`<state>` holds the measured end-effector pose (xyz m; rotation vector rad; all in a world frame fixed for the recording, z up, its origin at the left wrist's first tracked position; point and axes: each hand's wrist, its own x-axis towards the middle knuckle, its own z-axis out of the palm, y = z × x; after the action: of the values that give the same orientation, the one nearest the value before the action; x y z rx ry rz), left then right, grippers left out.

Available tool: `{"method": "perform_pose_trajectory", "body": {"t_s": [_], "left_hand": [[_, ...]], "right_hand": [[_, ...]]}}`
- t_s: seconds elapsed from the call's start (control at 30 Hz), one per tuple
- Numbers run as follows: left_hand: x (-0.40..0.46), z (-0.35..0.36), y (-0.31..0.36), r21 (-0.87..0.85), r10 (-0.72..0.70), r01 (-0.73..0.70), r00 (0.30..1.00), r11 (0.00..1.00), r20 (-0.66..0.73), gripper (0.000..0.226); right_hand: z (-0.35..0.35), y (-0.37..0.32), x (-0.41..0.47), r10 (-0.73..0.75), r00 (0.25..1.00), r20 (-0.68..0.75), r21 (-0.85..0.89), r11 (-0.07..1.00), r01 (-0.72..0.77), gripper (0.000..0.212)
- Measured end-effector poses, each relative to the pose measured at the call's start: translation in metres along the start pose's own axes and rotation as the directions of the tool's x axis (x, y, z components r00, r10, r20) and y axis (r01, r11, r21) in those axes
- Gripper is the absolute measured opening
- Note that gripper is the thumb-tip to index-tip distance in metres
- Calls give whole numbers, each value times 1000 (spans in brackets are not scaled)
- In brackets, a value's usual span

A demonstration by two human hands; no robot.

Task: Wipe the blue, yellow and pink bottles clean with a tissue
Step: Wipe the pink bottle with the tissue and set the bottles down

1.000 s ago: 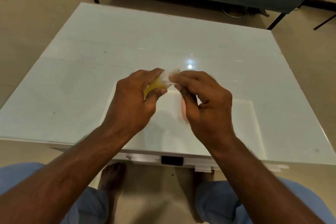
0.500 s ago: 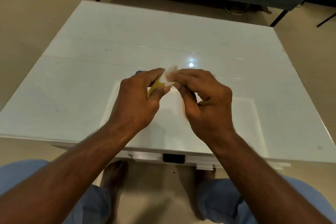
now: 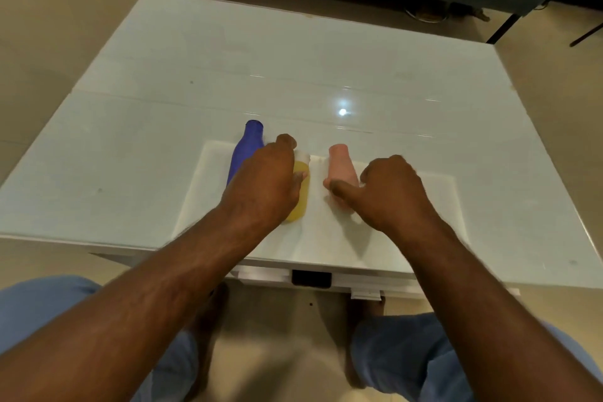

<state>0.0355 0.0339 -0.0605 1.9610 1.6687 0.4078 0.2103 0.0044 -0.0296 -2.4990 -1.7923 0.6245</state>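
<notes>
The yellow bottle (image 3: 299, 196) is lying on its side on the white mat (image 3: 408, 206), near the table's (image 3: 130, 140) front edge and about midway along it, with its pale cap pointing toward the far edge. The left hand (image 3: 264, 186) is lying over it, fingers curled down onto its upper half, so it appears to be holding or setting down the bottle. The blue bottle (image 3: 244, 153) is lying just beside it toward the left edge, touching or nearly touching the same hand. The pink bottle (image 3: 341, 166) is lying a little apart toward the right edge, and the right hand (image 3: 388, 192) is closing on it, thumb against its lower end and fingers bent beside its flank.

The risks, as I judge them, are coming from the round bodies on a glossy surface: a bottle released carelessly could be rolling into its neighbour or toward the front edge. The left hand, lifting away, could be nudging the blue bottle. The right hand's hold on the pink bottle is looking partial, so a quick lift could be letting it slip.

The tissue is proving hard to find: white on a white mat, it may be sitting inside the right hand, and I cannot tell. The left hand is hiding much of the yellow bottle, and whether any bottle is already clean is not showing.
</notes>
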Motion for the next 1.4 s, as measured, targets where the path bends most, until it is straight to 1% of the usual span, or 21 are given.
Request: {"method": "perform_pose_trajectory", "body": {"t_s": [0.07, 0.13, 0.23, 0.3, 0.37, 0.43, 0.5, 0.53, 0.57, 0.63, 0.67, 0.73, 0.8, 0.83, 0.87, 1.0, 1.1, 1.17, 1.23, 1.33, 1.4], "left_hand": [[-4, -3, 7, 79, 61, -59, 998, 995, -21, 47], [-7, -8, 13, 63, 102, -96, 991, 993, -91, 49], [-6, -12, 15, -130, 59, -73, 992, 989, -110, 47], [-2, -13, 14, -260, -8, -19, 995, 965, -104, 51], [-1, -18, 12, -398, -71, 34, 994, 917, -78, 54], [0, -24, 12, -561, -58, 42, 998, 827, -11, 40], [-2, -31, 14, -697, 5, 11, 1000, 717, 20, 19], [-3, -34, 14, -702, 36, -32, 999, 711, -8, 16], [-4, -36, 13, -649, 68, -93, 996, 755, -64, 18], [-4, -38, 9, -395, 164, -232, 966, 889, -197, 27], [-4, -37, 9, -271, 220, -281, 947, 921, -232, 30], [-7, -35, 9, -177, 284, -332, 925, 927, -252, 32], [-11, -34, 14, -172, 318, -372, 908, 912, -273, 29], [-13, -34, 16, -161, 338, -395, 894, 904, -295, 27], [-14, -33, 17, -142, 347, -407, 882, 902, -318, 27], [-14, -29, 12, -68, 296, -335, 896, 940, -331, 47], [-17, -30, 8, -49, 302, -339, 889, 940, -345, 45], [-17, -32, 8, -57, 303, -343, 887, 938, -349, 45], [-17, -32, 9, -80, 298, -344, 891, 935, -343, 47], [-16, -32, 9, -163, 263, -325, 911, 931, -318, 40], [-13, -33, 7, -233, 226, -299, 929, 926, -293, 38]], "right_hand": [[-1, -6, -2, -47, 998, 40, -105, 993, 51, 51], [-6, -9, -4, -48, 997, 67, -36, 998, 51, 39], [-7, -3, 1, 25, 1000, 1, 289, 957, -24, 38], [-6, 1, 2, 5, 999, -36, 419, 908, 10, 34], [-7, 3, -1, -63, 995, -72, 550, 830, 93, 31], [-9, 3, -8, -174, 978, -113, 622, 755, 207, 32], [-9, 5, -12, -237, 965, -116, 656, 711, 254, 31], [-9, 6, -11, -244, 962, -123, 666, 698, 262, 29], [-9, 6, -10, -244, 956, -161, 683, 672, 286, 24], [-11, 8, -8, -192, 926, -325, 733, 568, 375, 15], [-13, 7, -8, -166, 880, -444, 709, 535, 459, 15], [-16, 6, -10, -244, 706, -664, 504, 552, 665, 18], [-10, 3, -14, -431, 522, -736, 226, 570, 790, 20], [-4, 3, -16, -506, 464, -727, 123, 570, 813, 21], [0, 2, -15, -544, 436, -717, 65, 571, 818, 21], [-6, 2, -10, -426, 460, -779, 140, 597, 790, 21], [2, -3, -19, -499, 421, -757, 92, 557, 826, 22], [3, -5, -17, -469, 460, -754, 130, 580, 804, 23], [0, -2, -12, -400, 496, -771, 186, 603, 776, 24], [2, -5, -16, -460, 431, -776, 130, 553, 823, 20], [7, -11, -22, -474, 443, -761, 131, 557, 820, 20]]}}
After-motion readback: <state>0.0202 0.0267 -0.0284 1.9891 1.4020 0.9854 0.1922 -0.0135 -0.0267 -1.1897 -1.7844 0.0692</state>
